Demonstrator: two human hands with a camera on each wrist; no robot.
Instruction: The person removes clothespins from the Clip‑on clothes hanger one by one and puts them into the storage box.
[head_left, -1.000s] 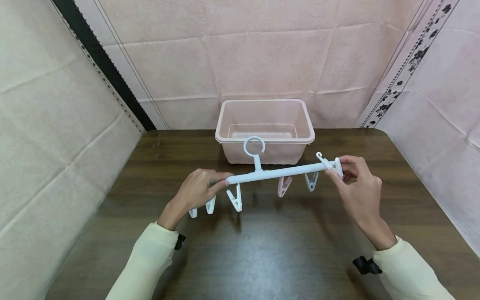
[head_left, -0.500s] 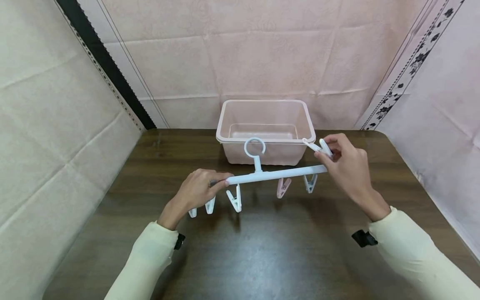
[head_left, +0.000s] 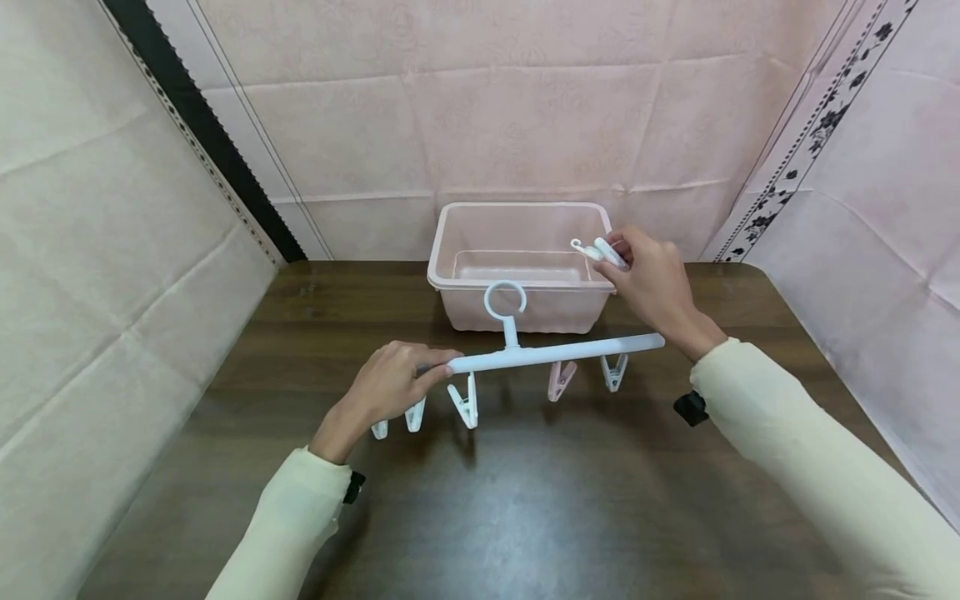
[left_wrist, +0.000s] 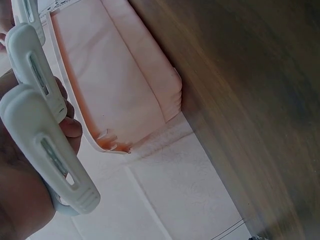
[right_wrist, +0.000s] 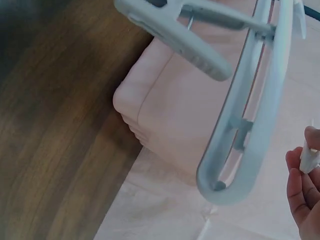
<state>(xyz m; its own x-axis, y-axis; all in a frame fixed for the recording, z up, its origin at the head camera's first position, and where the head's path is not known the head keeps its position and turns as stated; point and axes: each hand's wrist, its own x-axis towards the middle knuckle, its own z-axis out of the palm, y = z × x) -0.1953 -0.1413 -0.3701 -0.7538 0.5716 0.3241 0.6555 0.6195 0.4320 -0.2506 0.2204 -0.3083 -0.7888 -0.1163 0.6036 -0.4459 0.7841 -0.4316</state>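
Five clips (head_left: 472, 404) hang from the pale hanger (head_left: 558, 353), which the left grip (head_left: 390, 379) pinches. The right grip (head_left: 654, 279) pinches a white clip (head_left: 608, 252) near the bin (head_left: 551, 312)

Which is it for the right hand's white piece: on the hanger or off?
Off: the right hand pinches the white piece, visibly apart from the hanger.

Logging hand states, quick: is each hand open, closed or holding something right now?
Left hand: closed, holding the pale blue hanger by its bar.
Right hand: closed, pinching a white clip.
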